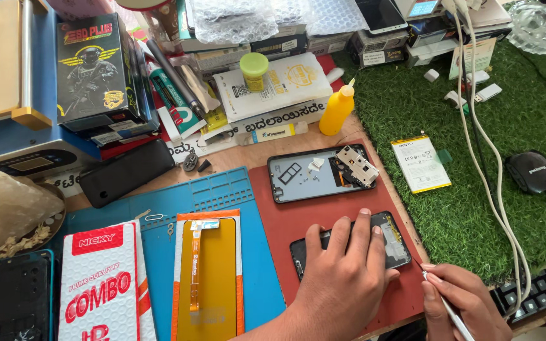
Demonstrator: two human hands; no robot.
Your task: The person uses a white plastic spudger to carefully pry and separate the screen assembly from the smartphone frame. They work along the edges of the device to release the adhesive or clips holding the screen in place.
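My left hand (pixel 336 278) lies flat on an opened black phone (pixel 392 243) on a red work mat (pixel 273 246), pinning it down. Only the phone's right end with its bare circuit board shows past my fingers. My right hand (pixel 459 303) holds a thin white tool (pixel 451 311) like a pen, its tip just right of the phone's lower corner. Above on the mat lies a grey phone back cover (pixel 304 177) with a metal shield plate (pixel 356 165) and small loose parts. A white phone battery (pixel 420 163) rests on the green turf mat (pixel 475 208).
A blue repair mat (pixel 159 265) holds an orange-backed screen package (pixel 208 278) and a white-red screen package (pixel 103 284). A yellow squeeze bottle (pixel 336 110), boxes and tubes crowd the back. White cables (pixel 494 170), a black mouse (pixel 532 170) and a keyboard (pixel 538 292) lie at the right.
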